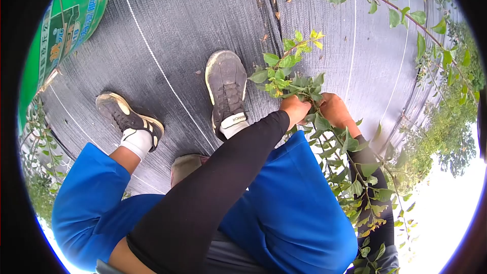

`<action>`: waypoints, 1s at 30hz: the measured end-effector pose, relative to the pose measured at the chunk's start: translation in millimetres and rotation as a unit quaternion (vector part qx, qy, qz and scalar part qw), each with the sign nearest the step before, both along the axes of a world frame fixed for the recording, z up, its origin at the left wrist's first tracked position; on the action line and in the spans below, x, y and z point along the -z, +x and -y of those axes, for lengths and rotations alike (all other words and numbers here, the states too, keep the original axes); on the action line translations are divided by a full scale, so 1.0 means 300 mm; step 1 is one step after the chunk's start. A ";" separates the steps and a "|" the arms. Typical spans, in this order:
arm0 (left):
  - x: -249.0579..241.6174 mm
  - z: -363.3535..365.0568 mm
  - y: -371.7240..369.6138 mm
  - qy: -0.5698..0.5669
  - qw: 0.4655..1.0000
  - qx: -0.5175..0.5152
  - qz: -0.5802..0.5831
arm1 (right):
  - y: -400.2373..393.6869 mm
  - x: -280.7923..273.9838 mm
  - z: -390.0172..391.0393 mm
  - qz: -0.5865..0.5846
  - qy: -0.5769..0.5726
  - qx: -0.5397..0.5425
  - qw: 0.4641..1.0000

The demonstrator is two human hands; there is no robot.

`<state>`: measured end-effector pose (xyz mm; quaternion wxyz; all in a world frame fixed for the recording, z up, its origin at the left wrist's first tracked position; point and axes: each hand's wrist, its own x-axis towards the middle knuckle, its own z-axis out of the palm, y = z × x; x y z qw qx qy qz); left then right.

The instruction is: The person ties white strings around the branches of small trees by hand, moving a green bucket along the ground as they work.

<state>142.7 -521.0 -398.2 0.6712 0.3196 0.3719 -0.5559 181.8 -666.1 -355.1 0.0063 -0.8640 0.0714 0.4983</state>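
Gripping leafy shrub (pixel 299 89), left hand (pixel 294 107), right hand (pixel 335 110) closed; green bag (pixel 71 15) print illegible.

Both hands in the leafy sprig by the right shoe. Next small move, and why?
Probably draw the two hands slightly apart to separate the stems. The left hand and right hand are both closed in the same leafy sprig, side by side, just beside the grey shoe on the black ground fabric. The leaves hide the exact grip, so this is a guess.
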 end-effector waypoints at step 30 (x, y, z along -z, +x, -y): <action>-0.066 -0.301 0.031 -0.114 0.921 0.168 0.332 | 0.189 -0.155 -0.057 0.011 -0.042 -0.202 0.979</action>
